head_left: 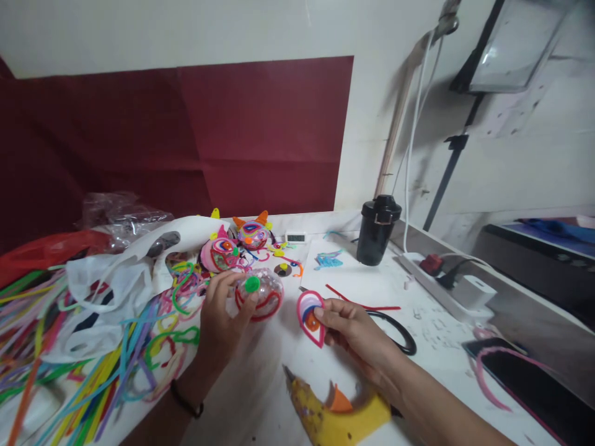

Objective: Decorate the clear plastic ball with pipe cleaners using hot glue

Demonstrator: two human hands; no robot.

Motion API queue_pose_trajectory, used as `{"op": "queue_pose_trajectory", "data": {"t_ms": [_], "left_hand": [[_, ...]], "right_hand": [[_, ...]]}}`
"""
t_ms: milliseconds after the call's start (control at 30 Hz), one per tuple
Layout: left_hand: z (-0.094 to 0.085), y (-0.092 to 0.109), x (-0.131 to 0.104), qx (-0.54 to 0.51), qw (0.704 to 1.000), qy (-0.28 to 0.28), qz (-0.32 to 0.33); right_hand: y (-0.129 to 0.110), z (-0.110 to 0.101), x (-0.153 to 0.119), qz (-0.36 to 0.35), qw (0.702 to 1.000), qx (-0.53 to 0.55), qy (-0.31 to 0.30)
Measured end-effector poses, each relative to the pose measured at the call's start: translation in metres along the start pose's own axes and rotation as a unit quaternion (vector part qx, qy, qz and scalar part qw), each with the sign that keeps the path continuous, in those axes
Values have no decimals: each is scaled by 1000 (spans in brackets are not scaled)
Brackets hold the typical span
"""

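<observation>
My left hand (223,316) is closed around the side of a clear plastic bottle piece (267,286), which has a green cap and a red fuzzy strip curving along it. Between thumb and fingers, my right hand (353,331) pinches a teardrop-shaped pipe-cleaner eye (307,308), rimmed in pink with white, blue and orange inside. A small gap separates the eye from the bottle piece. Below my right hand lies a yellow glue gun (316,409) with an orange trigger, its nozzle pointing up and left. A red pipe cleaner (372,306) rests behind the right hand.
Two decorated animal heads (253,234) stand at the back. Loose pipe cleaners (111,365) heap over the left side. A black cup (379,229), a power strip (446,291) and a phone (515,384) are on the right. A small digital display (295,238) sits near the wall.
</observation>
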State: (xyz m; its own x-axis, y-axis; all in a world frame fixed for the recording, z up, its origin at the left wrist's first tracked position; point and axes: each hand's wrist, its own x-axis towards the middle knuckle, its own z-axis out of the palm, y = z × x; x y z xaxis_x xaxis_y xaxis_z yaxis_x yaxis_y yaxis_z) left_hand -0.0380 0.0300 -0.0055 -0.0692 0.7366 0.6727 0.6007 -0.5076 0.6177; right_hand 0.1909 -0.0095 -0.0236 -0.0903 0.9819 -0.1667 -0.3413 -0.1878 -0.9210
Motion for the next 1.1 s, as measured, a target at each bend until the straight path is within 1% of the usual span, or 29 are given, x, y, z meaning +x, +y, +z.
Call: {"op": "queue_pose_trajectory", "data": {"t_ms": [33,67,133,233,300,367,467,600,700,733,800,867,933,1000,1033,1067,1100], "left_hand": [[1,-6,6,-5,1000,-16,-7],[3,-13,11,-20,999,-34,-32],[8,-25,18,-84,985,-92,-120],[14,-38,24,-119,969,-151,-158],[16,-41,25,-138,960,-177,-165],[15,-41,26,-156,954,-193,-167],[12,-37,26,-192,942,-187,-203],[7,-35,25,-245,905,-202,-282],[6,-39,23,-272,883,-211,-318],[5,-41,22,-276,881,-215,-319],[4,-46,21,-284,878,-232,-307],[2,-49,18,-288,880,-247,-285],[-1,-51,15,-283,885,-257,-266],[-3,-49,12,-272,890,-261,-257],[-3,-48,11,-264,893,-261,-254],[-4,-47,10,-258,896,-260,-252],[-4,-45,10,-253,899,-257,-250]], "right_hand": [[-1,0,0,1,1000,9,3],[-1,0,1,0,1000,17,4],[-2,1,1,-4,1000,22,10],[-4,1,2,-7,1000,9,22],[-5,0,4,-9,1000,-7,28],[-6,-1,6,-7,999,-30,31],[-2,-1,10,5,996,-88,20],[10,-1,17,15,983,-180,-11],[15,-1,21,17,964,-262,-38],[14,-1,21,10,955,-294,-45],[8,0,19,-24,933,-357,-42],[0,4,18,-82,910,-405,-17],[-6,10,18,-155,878,-454,-3],[-10,18,21,-243,816,-524,-15],[-10,22,23,-281,780,-559,-22],[-10,25,26,-313,741,-593,-28],[-10,28,30,-335,710,-619,-33]]}}
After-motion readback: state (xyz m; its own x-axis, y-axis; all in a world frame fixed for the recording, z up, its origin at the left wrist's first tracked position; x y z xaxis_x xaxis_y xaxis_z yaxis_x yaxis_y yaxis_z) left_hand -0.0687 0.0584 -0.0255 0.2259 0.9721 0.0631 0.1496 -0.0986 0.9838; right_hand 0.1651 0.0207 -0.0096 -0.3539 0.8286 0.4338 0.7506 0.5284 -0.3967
